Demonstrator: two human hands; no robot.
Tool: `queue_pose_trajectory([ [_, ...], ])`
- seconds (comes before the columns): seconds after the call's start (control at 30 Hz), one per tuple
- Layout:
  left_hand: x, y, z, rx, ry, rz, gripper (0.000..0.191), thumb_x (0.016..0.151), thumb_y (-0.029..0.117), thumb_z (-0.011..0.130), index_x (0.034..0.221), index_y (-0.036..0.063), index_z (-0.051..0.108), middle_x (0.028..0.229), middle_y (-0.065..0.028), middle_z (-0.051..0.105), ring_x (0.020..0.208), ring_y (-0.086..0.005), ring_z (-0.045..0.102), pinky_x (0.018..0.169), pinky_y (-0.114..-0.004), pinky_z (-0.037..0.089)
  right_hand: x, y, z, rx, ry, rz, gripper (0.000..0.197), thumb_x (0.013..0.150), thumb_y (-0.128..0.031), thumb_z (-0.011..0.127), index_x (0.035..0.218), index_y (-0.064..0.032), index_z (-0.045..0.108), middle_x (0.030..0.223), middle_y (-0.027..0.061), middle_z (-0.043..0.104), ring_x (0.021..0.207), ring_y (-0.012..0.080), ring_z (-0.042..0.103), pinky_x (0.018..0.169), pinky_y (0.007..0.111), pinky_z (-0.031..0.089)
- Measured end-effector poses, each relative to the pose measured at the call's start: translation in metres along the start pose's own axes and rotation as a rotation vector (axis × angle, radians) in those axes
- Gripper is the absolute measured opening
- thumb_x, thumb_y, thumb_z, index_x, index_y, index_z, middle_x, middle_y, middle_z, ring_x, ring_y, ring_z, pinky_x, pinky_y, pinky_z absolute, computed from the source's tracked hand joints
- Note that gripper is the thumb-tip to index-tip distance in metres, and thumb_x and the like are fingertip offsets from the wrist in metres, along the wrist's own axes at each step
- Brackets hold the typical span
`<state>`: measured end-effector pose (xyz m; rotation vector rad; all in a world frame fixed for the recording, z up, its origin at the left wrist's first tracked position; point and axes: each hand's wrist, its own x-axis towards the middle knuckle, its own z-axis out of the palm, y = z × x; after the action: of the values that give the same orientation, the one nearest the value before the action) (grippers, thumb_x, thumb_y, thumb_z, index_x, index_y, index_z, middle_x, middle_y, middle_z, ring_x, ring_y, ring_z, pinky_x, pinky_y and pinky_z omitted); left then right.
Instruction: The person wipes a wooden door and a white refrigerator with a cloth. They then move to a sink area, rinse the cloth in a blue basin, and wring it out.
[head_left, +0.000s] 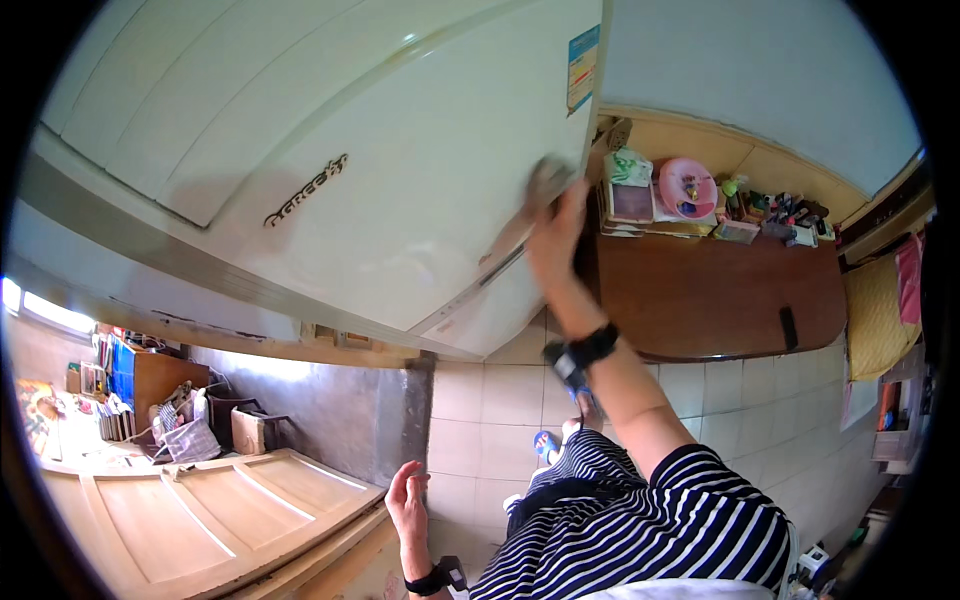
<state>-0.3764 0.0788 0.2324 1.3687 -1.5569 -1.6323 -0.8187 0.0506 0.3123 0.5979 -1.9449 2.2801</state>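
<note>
A large white Gree air conditioner (390, 172) fills the upper left, its front bearing raised logo lettering and an energy label (583, 71) near the edge. Against its smooth panel, by the right-hand edge, my right hand (556, 236) holds a blurred grey-brown cloth or pad (550, 178). Hand and cloth are reflected in the glossy surface. Lower down, my left hand (408, 499) hangs in the air with its fingers loosely bent and nothing in them. Each wrist wears a black band.
A brown wooden table (712, 292) stands right of the air conditioner, with a pink basin (688, 187), boxes, small bottles and a dark slim object (787, 328). A panelled wooden door (187, 517) is at lower left. Pale tiles (480, 420) cover the floor.
</note>
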Motion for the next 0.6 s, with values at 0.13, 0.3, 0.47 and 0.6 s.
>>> queue_pose_trajectory([
  [0.13, -0.009, -0.013, 0.0, 0.021, 0.002, -0.076, 0.025, 0.098, 0.008, 0.05, 0.119, 0.0004, 0.061, 0.111, -0.0084, 0.066, 0.09, -0.0149, 0.066, 0.075, -0.025, 0.049, 0.025, -0.008, 0.003, 0.035, 0.137, -0.043, 0.035, 0.086, 0.004, 0.049, 0.12, 0.0005, 0.046, 0.111, 0.0123, 0.055, 0.102, 0.0231, 0.053, 0.09, 0.033, 0.043],
  [0.3, 0.004, 0.011, 0.026, 0.04, -0.062, -0.002, 0.025, 0.099, 0.011, 0.05, 0.12, 0.0009, 0.06, 0.112, -0.0074, 0.066, 0.091, -0.0155, 0.065, 0.077, -0.027, 0.049, -0.115, -0.02, 0.066, -0.114, -0.315, -0.523, 0.015, 0.087, -0.001, 0.054, 0.102, -0.0026, 0.054, 0.112, 0.0115, 0.048, 0.099, 0.0239, 0.05, 0.082, 0.032, 0.044],
  [0.47, 0.011, 0.023, 0.03, -0.003, -0.064, 0.067, 0.028, 0.098, 0.02, 0.056, 0.119, 0.0015, 0.062, 0.111, -0.0067, 0.067, 0.09, -0.0146, 0.064, 0.078, -0.027, 0.049, -0.143, -0.008, 0.049, 0.122, -0.803, -0.362, 0.019, 0.08, 0.002, 0.054, 0.097, -0.004, 0.059, 0.122, 0.0202, 0.048, 0.114, 0.0367, 0.049, 0.094, 0.043, 0.042],
  [0.6, -0.017, 0.004, 0.014, 0.024, 0.018, 0.007, 0.026, 0.098, 0.007, 0.048, 0.12, 0.0017, 0.06, 0.113, -0.0068, 0.066, 0.092, -0.0146, 0.065, 0.078, -0.026, 0.049, -0.022, -0.062, 0.006, -0.003, -0.067, -0.203, 0.032, 0.084, 0.002, 0.052, 0.115, 0.0017, 0.054, 0.112, 0.0205, 0.052, 0.107, 0.0394, 0.05, 0.093, 0.043, 0.042],
])
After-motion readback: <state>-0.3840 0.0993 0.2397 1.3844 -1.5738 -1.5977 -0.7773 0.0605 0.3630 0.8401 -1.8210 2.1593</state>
